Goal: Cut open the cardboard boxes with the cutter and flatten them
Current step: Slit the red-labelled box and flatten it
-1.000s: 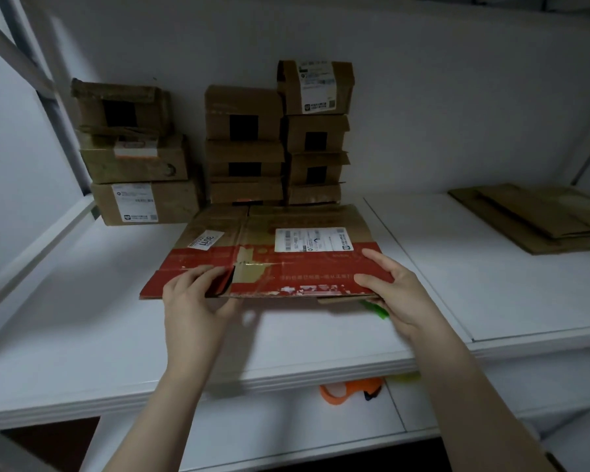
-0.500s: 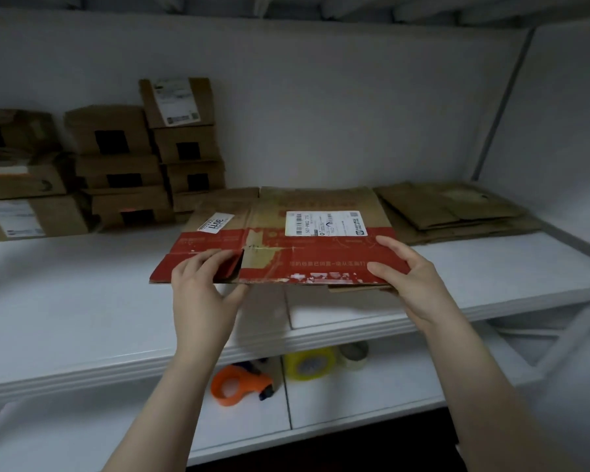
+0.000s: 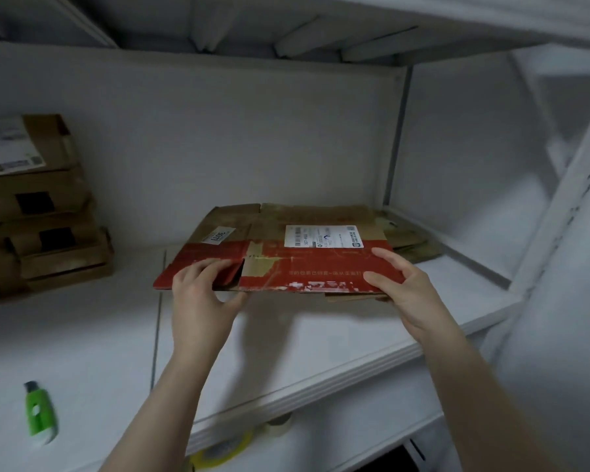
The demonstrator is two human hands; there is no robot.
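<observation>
Pinching flattened box [image 3: 321, 264], fingers [image 3: 201, 272] on top.

Left hand [image 3: 201, 301] and right hand [image 3: 406, 294] carry flattened box [image 3: 286, 257] rightward. Far edge now reaches flat cardboard pile [image 3: 413, 243] beyond right hand. Green cutter [image 3: 40, 412] comes into view, well left of left hand.

Both hands [image 3: 201, 301] [image 3: 407, 294] grip the flattened red box [image 3: 286, 267] above the white shelf [image 3: 321, 338].

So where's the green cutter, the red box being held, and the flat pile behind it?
green cutter [image 3: 39, 413]: head view, on its green body.
red box [image 3: 321, 267]: head view, on its red printed band.
flat pile [image 3: 414, 241]: head view, on bare cardboard at the right.
</observation>
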